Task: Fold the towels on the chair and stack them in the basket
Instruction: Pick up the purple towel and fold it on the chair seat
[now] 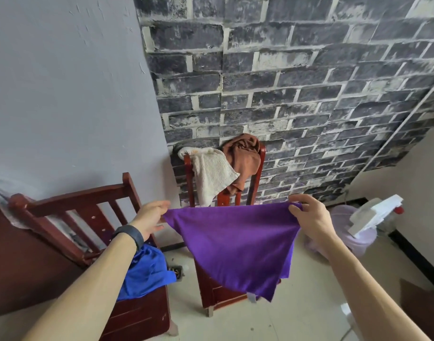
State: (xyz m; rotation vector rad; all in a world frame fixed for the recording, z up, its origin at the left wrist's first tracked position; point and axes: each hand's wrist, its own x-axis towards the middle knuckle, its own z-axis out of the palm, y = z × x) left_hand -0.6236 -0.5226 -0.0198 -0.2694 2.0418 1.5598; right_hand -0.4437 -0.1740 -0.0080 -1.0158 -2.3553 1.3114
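A purple towel (235, 244) hangs stretched in the air in front of a red wooden chair (257, 173). My left hand (150, 217) pinches its left corner and my right hand (309, 217) pinches its right corner, so the top edge is taut and the rest droops to a point. Over the chair's backrest hang a cream towel (212, 175) and a brown towel (245, 156). The purple towel hides most of the chair's seat. No basket shows in this view.
A second red wooden chair (71, 210) stands at the left with a blue cloth (147, 269) on its seat. A pale purple bin (353, 225) with white foam pieces (373, 212) sits at the right by the wall. Brick-pattern wall behind, pale tiled floor below.
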